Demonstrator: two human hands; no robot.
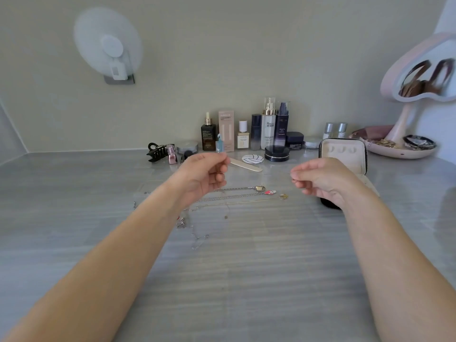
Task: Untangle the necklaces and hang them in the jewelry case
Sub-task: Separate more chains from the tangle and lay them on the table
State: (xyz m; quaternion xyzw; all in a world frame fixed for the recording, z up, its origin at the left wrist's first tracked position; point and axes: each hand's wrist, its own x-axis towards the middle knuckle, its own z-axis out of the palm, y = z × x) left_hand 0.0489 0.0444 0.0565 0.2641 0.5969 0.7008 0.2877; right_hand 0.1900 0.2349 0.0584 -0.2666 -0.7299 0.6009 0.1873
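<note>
Fingertips [296, 174] are pinched on left hand [204, 175] and right hand [320, 180], presumably holding a faint fine chain [220, 173] taut; cream-lined black jewelry case [345, 154] opened at two o'clock.

Necklaces [237, 197]: thin metal chains, silvery, glinting. Table [246, 280]: smooth grey streaked surface, soft sheen. Jewelry case [343, 154]: pale matt lining, dark shell. Bottles [269, 124]: glossy glass. Hair claw [156, 151]: black plastic.
</note>
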